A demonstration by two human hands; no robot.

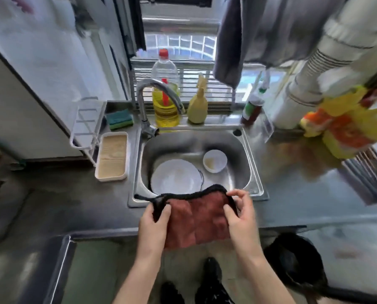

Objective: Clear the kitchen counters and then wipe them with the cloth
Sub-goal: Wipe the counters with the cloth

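Rust-red cloth (196, 220) hangs stretched just in front of the sink (256, 172), its top corners pinched between thumb and curled fingers of the left hand (154, 220) and right hand (241, 216), probably to spread it flat for wiping.

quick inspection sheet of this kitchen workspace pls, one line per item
surface: steel counter shiny and streaky; sink set into it.
job's things: red-brown cloth, held spread near the sink's front rim.
clutter: plate and bowl in the sink; beige tray and sponge to its left; oil bottle, yellow spray bottle and dark bottle behind it; yellow-orange bags at right.
grippers: left hand and right hand each pinch the cloth's top edge.
cables: nothing seen.
surroundings: window behind tap; grey towel hanging above.
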